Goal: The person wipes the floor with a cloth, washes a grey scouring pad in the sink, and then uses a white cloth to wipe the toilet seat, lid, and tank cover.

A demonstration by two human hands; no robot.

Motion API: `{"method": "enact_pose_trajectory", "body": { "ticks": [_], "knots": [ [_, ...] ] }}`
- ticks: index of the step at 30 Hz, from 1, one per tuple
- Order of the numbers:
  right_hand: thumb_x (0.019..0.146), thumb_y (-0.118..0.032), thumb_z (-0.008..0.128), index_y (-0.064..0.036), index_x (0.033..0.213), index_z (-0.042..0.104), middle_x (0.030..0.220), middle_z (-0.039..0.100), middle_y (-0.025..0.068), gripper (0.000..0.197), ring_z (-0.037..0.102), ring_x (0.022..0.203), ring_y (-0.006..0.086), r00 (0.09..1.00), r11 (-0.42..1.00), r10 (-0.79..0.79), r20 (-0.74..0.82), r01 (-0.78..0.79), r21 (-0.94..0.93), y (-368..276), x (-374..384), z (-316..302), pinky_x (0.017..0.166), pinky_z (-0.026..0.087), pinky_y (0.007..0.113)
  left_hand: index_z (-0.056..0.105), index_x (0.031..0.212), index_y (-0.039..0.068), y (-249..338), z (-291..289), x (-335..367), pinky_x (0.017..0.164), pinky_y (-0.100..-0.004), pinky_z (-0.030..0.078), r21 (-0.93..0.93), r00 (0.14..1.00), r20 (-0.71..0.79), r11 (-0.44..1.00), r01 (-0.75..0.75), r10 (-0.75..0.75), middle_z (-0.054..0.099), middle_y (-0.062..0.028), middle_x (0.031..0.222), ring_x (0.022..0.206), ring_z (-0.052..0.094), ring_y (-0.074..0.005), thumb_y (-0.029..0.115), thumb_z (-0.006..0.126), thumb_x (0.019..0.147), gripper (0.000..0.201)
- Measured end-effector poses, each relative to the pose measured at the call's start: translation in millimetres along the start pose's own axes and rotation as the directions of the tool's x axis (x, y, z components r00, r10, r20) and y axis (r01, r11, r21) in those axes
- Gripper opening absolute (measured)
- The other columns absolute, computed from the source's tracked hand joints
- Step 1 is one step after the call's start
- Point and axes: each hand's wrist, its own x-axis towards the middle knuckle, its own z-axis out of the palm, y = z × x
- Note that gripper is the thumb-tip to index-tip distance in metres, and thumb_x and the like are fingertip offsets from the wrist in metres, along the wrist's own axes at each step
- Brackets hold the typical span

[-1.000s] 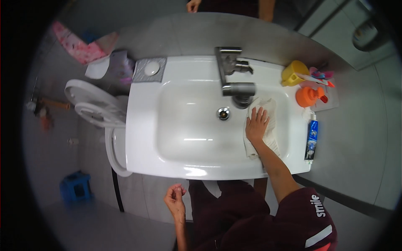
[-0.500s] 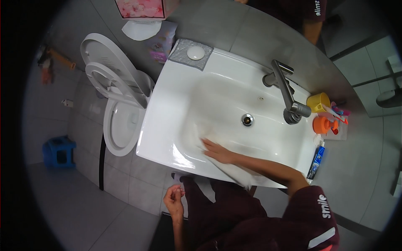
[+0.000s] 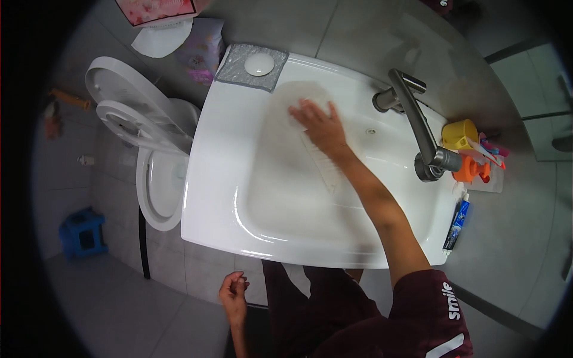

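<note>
Right hand (image 3: 321,127), fingers spread, seemingly pressing thin white cloth (image 3: 323,166) into glossy white ceramic basin (image 3: 280,221), back-left corner; left hand (image 3: 234,292), loosely curled.

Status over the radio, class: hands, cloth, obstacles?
Right hand spread on white cloth inside washbasin. Left hand loosely curled outside it. Faucet overhangs washbasin, right of cloth.

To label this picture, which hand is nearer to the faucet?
Right. The right hand is over the sink, left of the faucet; the left hand is farther, beyond the sink's front edge.
</note>
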Motion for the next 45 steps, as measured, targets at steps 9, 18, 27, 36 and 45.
{"method": "enact_pose_trajectory", "body": {
  "ticks": [9, 18, 27, 36, 45],
  "knots": [
    [0.071, -0.008, 0.06, -0.0048, 0.109, 0.048, 0.134, 0.033, 0.0136, 0.04, 0.028, 0.127, 0.0296, 0.925, 0.911, 0.374, 0.068, -0.381, 0.159, 85.0, -152.7, 0.1, 0.1, 0.024, 0.049, 0.057, 0.095, -0.003, -15.6, 13.8, -9.1, 0.067, -0.0217, 0.044, 0.047, 0.992, 0.114, 0.997, -0.055, 0.049, 0.056, -0.0027, 0.076, 0.07, 0.052, -0.0095, 0.005, 0.053, 0.084, 0.014],
    [0.073, 0.004, 0.044, -0.0022, 0.116, 0.047, 0.121, 0.046, 0.0203, 0.044, 0.045, 0.11, 0.0367, 0.628, 0.638, 0.751, 0.204, -0.77, 0.023, 144.1, -246.5, -74.0, 0.09, 0.039, 0.04, 0.057, 0.094, -0.003, -14.3, -6.8, 3.3, 0.064, -0.0213, 0.043, 0.124, 0.973, 0.206, 0.984, -0.131, 0.103, 0.057, -0.0042, 0.076, 0.07, 0.052, -0.0093, 0.003, 0.053, 0.083, 0.013],
    [0.075, -0.005, 0.051, 0.002, 0.105, 0.05, 0.086, 0.055, 0.0119, 0.03, 0.052, 0.072, 0.0186, 0.282, -0.123, 0.817, 0.503, -0.767, 0.63, 91.1, -184.8, -146.8, 0.068, 0.043, 0.029, 0.057, 0.095, -0.003, -1.9, -55.7, 1.2, 0.066, -0.0233, 0.046, 0.094, 0.962, 0.214, 0.976, -0.196, 0.173, 0.058, -0.0064, 0.078, 0.072, 0.056, -0.0107, 0.003, 0.052, 0.083, 0.014],
    [0.074, -0.01, 0.044, 0.0064, 0.116, 0.045, 0.111, 0.055, 0.0215, 0.045, 0.053, 0.103, 0.0345, 0.686, -0.93, 0.339, 0.643, 0.347, 0.121, -37.6, -145.8, -227.0, 0.095, 0.038, 0.044, 0.056, 0.098, -0.002, 4.9, -125.9, 8.5, 0.069, -0.0234, 0.048, -0.066, 0.947, 0.189, 0.965, -0.253, 0.261, 0.056, -0.0058, 0.086, 0.075, 0.056, -0.0112, 0.009, 0.054, 0.085, 0.017],
    [0.077, -0.009, 0.041, 0.008, 0.115, 0.046, 0.113, 0.054, 0.0203, 0.042, 0.055, 0.101, 0.031, 0.853, -0.934, -0.287, 0.435, -0.149, -0.325, -236.5, 10.7, -275.2, 0.092, 0.041, 0.04, 0.031, 0.132, 0.001, 13.1, -168.8, 13.3, 0.1, -0.0316, 0.027, -0.659, 0.828, 0.426, 0.752, 0.009, 0.364, 0.043, -0.0096, 0.128, 0.117, 0.04, -0.018, 0.031, 0.054, 0.086, 0.06]
  ]
}}
